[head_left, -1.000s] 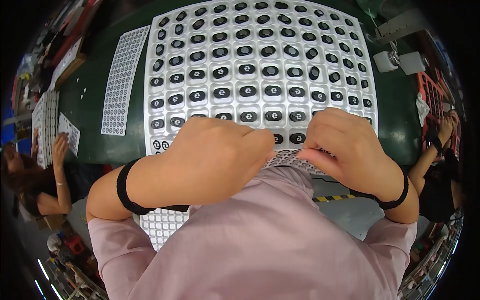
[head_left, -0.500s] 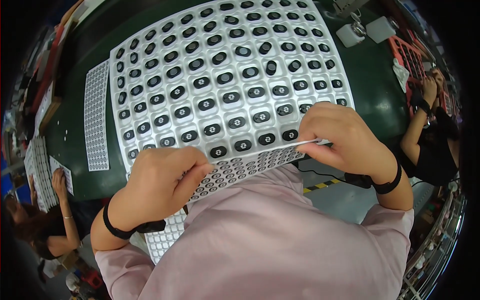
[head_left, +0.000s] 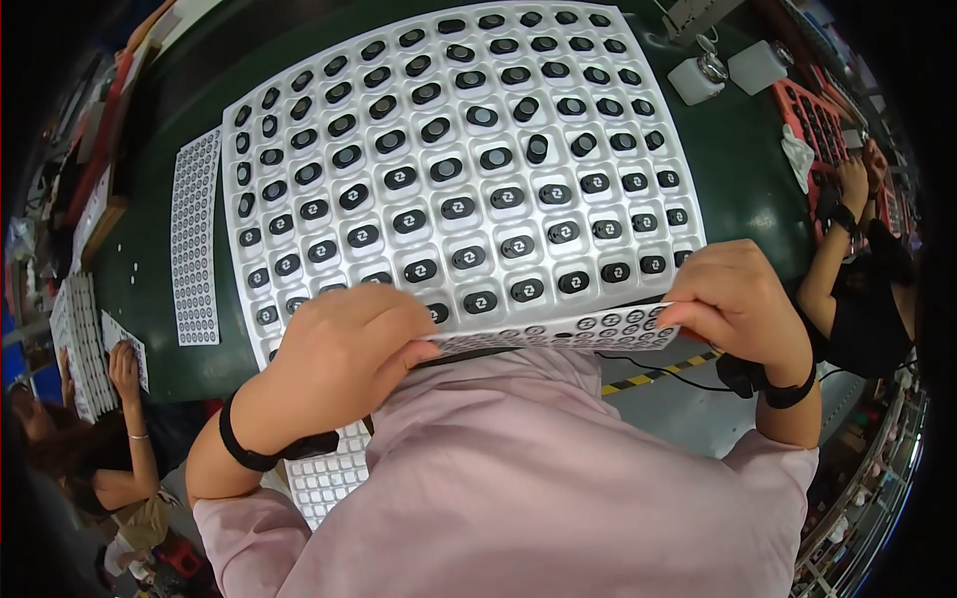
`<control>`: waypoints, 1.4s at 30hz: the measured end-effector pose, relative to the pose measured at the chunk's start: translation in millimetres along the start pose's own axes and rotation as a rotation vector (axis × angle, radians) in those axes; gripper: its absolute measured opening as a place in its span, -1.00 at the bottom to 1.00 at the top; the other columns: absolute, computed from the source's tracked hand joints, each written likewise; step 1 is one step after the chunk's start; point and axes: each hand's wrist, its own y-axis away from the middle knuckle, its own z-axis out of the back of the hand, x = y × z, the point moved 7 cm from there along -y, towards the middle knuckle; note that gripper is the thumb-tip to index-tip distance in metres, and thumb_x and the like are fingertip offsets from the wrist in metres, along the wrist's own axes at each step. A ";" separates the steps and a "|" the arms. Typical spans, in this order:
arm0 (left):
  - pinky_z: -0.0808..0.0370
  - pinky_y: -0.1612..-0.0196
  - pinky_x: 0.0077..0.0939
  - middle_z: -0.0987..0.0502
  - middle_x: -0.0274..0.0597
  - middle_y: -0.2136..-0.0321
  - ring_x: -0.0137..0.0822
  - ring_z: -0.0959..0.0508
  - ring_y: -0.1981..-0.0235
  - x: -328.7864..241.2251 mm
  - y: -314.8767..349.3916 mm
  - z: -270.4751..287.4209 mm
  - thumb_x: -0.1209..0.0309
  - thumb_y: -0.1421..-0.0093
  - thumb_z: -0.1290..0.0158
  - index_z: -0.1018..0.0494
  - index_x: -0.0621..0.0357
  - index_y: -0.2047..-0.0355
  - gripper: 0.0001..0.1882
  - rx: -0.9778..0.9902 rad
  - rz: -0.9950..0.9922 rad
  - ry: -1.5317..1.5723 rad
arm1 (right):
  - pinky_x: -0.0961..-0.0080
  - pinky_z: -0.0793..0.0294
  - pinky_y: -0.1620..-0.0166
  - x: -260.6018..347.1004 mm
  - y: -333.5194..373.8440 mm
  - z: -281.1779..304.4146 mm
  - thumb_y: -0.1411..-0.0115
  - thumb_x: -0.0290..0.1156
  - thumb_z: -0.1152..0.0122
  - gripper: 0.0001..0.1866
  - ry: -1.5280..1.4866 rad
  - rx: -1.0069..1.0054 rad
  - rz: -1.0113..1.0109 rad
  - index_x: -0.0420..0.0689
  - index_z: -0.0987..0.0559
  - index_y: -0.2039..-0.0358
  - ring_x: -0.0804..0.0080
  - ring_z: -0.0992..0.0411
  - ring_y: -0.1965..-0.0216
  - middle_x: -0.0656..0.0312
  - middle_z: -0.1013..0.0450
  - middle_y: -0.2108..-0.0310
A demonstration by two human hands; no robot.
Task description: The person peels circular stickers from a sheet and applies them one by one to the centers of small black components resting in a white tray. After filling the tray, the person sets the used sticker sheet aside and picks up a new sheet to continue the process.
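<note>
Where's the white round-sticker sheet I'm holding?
In the head view, the white sheet stretches between your left hand and right hand, nearer you than the white plastic tray.

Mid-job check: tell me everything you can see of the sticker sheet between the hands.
The sticker sheet is thin, white and paper-like, with rows of round black-and-white stickers and one dark spot I can't identify. It stretches along the near edge of the white compartment tray, tilted and foreshortened; whether they touch is unclear. The left grip pinches its left part, the right grip its right end.
</note>
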 end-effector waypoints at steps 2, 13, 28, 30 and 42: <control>-0.54 0.31 -0.35 -0.61 -0.08 0.37 -0.08 -0.62 0.36 11.6 0.3 -1.9 0.48 -0.19 -0.26 -0.56 0.21 0.25 -0.86 -0.015 0.059 0.027 | 0.35 -0.36 0.44 -7.4 6.8 10.7 -0.14 -0.35 -0.42 -0.77 0.013 -0.013 -0.011 -0.17 -0.57 0.53 0.20 -0.44 0.52 0.19 -0.49 0.55; -0.52 0.23 -0.36 -0.57 -0.15 0.32 -0.12 -0.59 0.26 52.8 -21.6 -17.1 0.46 -0.22 -0.24 -0.59 0.20 0.21 -0.85 0.025 0.399 0.437 | 0.59 -0.32 0.28 -89.0 54.8 56.5 -0.30 -0.51 -0.20 -0.87 -0.068 -0.291 -0.309 -0.29 -0.50 0.37 0.53 -0.37 0.38 0.25 -0.41 0.44; -0.48 0.26 -0.30 -0.53 -0.14 0.37 -0.14 -0.53 0.36 56.7 -72.6 -18.8 0.44 -0.16 -0.29 -0.60 0.19 0.15 -0.75 -0.139 0.117 0.226 | 0.24 -0.42 0.03 -25.5 -19.7 33.1 -0.12 -0.55 -0.38 -0.79 0.569 -0.553 -0.243 -0.22 -0.57 0.22 0.03 -0.48 0.12 0.12 -0.53 0.24; -0.47 0.26 -0.28 -0.53 -0.14 0.36 -0.12 -0.53 0.35 63.8 -69.7 -12.7 0.44 -0.15 -0.29 -0.59 0.19 0.16 -0.75 -0.144 0.122 0.225 | 0.20 -0.41 0.04 -0.4 -53.1 8.4 -0.06 -0.57 -0.41 -0.74 0.365 -0.428 -0.158 -0.18 -0.57 0.22 0.04 -0.47 0.15 0.12 -0.52 0.25; -0.41 0.12 -0.24 -0.48 -0.20 0.33 -0.09 -0.50 0.23 70.4 -61.3 -18.3 0.50 -0.02 -0.32 -0.56 0.17 0.29 -0.77 -0.056 0.084 0.153 | 0.45 -0.49 0.29 3.8 -123.1 -75.2 0.01 -0.77 -0.37 -0.73 -0.061 -0.227 -0.055 -0.22 -0.57 0.30 0.26 -0.49 0.33 0.17 -0.53 0.33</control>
